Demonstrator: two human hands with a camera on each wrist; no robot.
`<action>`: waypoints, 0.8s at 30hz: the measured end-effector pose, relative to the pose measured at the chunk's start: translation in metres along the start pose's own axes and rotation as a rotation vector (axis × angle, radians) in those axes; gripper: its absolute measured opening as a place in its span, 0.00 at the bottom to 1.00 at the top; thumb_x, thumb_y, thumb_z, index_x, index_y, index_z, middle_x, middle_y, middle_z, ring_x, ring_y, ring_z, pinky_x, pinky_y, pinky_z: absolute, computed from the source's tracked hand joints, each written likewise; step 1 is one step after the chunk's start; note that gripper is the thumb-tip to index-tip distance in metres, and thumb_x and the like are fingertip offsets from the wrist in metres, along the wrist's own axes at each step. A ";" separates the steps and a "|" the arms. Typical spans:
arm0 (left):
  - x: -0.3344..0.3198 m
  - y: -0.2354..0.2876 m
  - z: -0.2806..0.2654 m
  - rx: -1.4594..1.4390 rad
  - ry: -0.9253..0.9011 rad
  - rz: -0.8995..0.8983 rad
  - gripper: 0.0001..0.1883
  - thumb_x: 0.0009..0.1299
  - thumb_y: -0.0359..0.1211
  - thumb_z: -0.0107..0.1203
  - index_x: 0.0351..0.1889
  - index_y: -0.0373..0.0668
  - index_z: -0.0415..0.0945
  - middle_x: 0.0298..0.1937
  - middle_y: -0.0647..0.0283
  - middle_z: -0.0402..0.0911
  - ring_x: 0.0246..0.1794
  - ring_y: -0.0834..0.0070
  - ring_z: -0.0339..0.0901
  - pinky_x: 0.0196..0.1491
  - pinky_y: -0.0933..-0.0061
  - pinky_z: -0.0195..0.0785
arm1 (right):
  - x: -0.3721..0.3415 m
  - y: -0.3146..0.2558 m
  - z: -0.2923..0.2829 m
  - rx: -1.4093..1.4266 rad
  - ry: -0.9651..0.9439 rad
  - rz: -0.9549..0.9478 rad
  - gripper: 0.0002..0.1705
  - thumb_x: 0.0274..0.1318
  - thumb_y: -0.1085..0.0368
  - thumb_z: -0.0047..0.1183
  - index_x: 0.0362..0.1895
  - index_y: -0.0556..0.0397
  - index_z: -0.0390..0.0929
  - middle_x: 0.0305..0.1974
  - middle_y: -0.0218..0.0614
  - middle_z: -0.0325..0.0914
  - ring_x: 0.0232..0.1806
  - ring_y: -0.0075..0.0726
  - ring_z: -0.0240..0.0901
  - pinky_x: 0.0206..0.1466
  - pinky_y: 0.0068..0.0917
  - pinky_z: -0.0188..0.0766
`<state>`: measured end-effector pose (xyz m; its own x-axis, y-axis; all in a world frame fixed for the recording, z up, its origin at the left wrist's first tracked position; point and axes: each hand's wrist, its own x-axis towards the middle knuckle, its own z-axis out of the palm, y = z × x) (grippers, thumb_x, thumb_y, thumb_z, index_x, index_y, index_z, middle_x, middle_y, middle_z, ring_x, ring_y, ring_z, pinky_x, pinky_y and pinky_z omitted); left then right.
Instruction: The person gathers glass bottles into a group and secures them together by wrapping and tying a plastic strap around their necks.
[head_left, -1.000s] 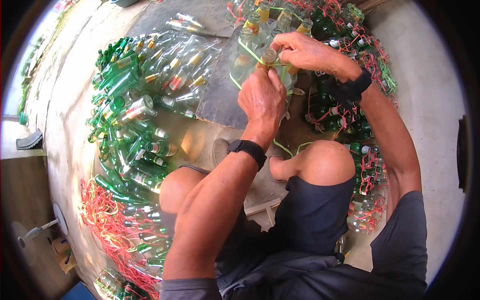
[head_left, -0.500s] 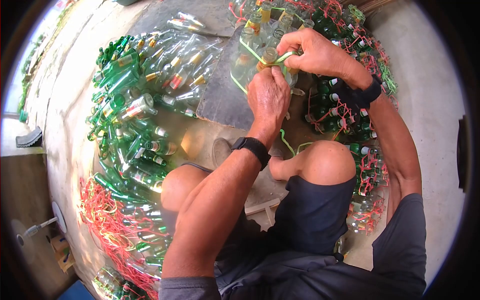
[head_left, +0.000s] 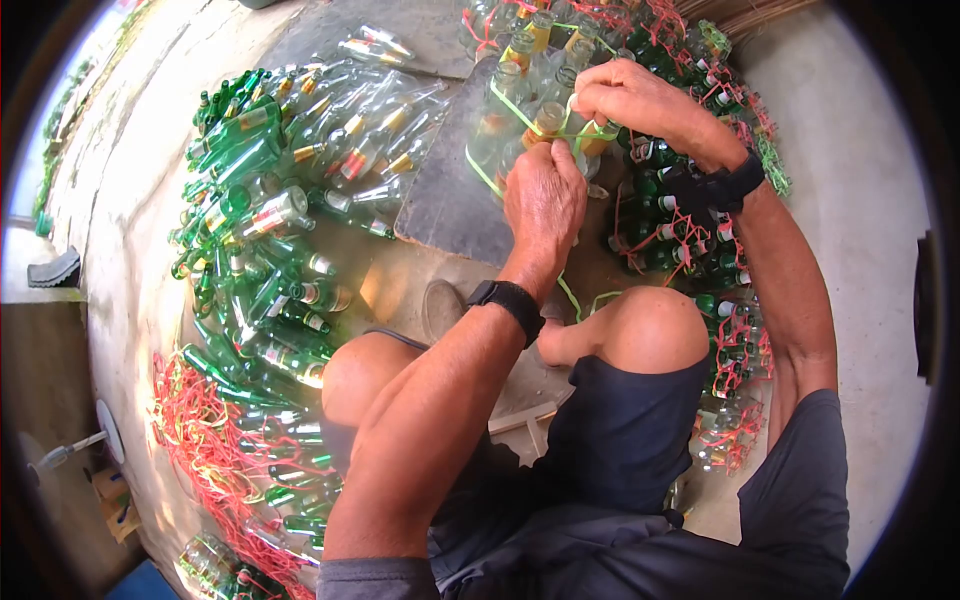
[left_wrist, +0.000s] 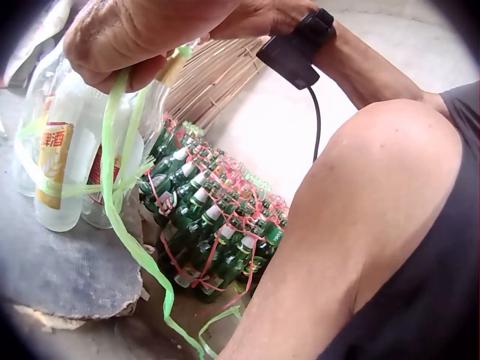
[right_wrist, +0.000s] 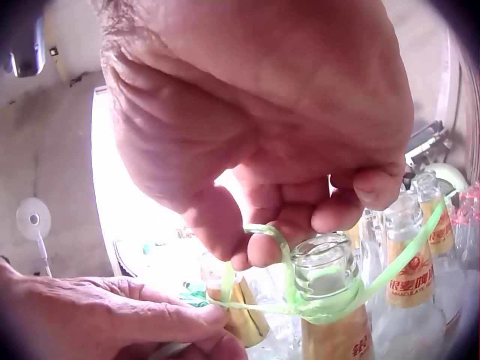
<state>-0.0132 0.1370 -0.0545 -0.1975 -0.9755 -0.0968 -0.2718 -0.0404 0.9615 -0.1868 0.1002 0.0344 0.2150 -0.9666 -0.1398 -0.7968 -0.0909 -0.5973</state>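
Note:
Clear glass bottles with gold labels stand upright in a group on a grey board, with light green plastic twine strung around them. In the right wrist view the twine wraps one bottle neck, just below its mouth. My right hand, above that neck, pinches a small loop of the twine between thumb and fingertips. On the near side of the same neck, my left hand grips the twine between thumb and curled fingers. From the left hand a long tail hangs past the board's edge toward the floor.
Loose green bottles and clear bottles lie heaped on the left. A tangle of red twine is spread nearer me. Green bottles bound with red twine stand right of the board. My bent knee is close by.
My right hand has risen slightly and shifted right, drawing the twine from a bunched loop into a thinner strand beside the neck. The left hand stays by the neck, moving slightly right.

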 end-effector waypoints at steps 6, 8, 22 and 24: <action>0.004 -0.004 0.005 -0.082 -0.022 -0.032 0.24 0.80 0.43 0.46 0.38 0.30 0.83 0.39 0.34 0.84 0.45 0.33 0.82 0.51 0.40 0.73 | -0.007 0.003 -0.007 0.342 0.067 0.083 0.23 0.68 0.51 0.48 0.25 0.53 0.79 0.21 0.20 0.63 0.23 0.19 0.54 0.29 0.25 0.52; 0.005 -0.005 0.007 -0.090 -0.027 -0.038 0.23 0.80 0.43 0.46 0.39 0.31 0.83 0.39 0.34 0.84 0.46 0.33 0.82 0.52 0.40 0.73 | -0.008 0.008 -0.004 0.442 0.097 0.153 0.20 0.71 0.52 0.48 0.30 0.51 0.83 0.25 0.19 0.68 0.24 0.16 0.53 0.29 0.23 0.51; 0.004 -0.002 0.014 -0.097 -0.054 -0.025 0.21 0.79 0.41 0.47 0.39 0.34 0.84 0.40 0.36 0.85 0.45 0.34 0.83 0.51 0.41 0.75 | -0.017 0.021 0.017 0.797 0.264 0.035 0.23 0.72 0.65 0.46 0.66 0.56 0.79 0.40 0.25 0.82 0.29 0.13 0.58 0.34 0.19 0.57; 0.005 -0.003 0.016 -0.105 -0.056 -0.019 0.21 0.79 0.41 0.47 0.39 0.34 0.84 0.40 0.36 0.85 0.45 0.34 0.83 0.51 0.41 0.75 | -0.016 0.018 0.017 0.718 0.293 0.030 0.23 0.72 0.66 0.45 0.67 0.55 0.79 0.41 0.26 0.83 0.29 0.13 0.57 0.34 0.19 0.57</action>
<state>-0.0282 0.1356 -0.0622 -0.2461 -0.9610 -0.1262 -0.1768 -0.0836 0.9807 -0.1950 0.1179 0.0122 -0.0385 -0.9992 -0.0089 -0.2172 0.0171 -0.9760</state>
